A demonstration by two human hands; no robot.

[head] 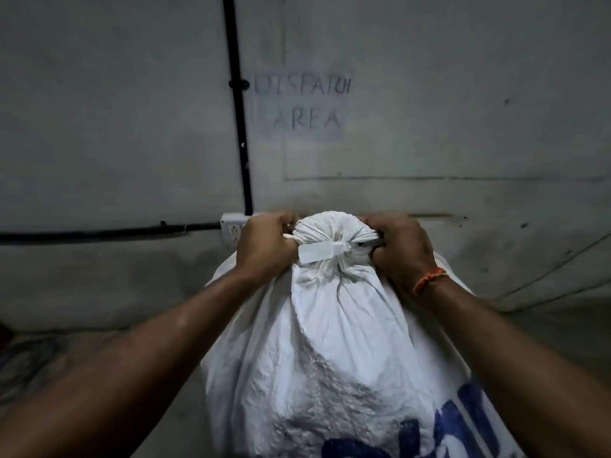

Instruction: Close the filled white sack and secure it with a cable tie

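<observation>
A filled white sack [330, 342] with blue print stands upright in front of me. Its mouth is gathered into a bunched neck [330, 233]. A white cable tie [324, 252] with a flat tag circles that neck. My left hand [264, 246] is closed on the left side of the neck, where the tie's tail shows at the fingers. My right hand [400, 249], with an orange thread band on the wrist, grips the right side of the neck.
A grey wall is close behind the sack, with "DESPATCH AREA" [302, 107] written on it. Black conduit [239, 127] runs down to a white socket box [231, 229] just left of my left hand. Dim floor lies on both sides.
</observation>
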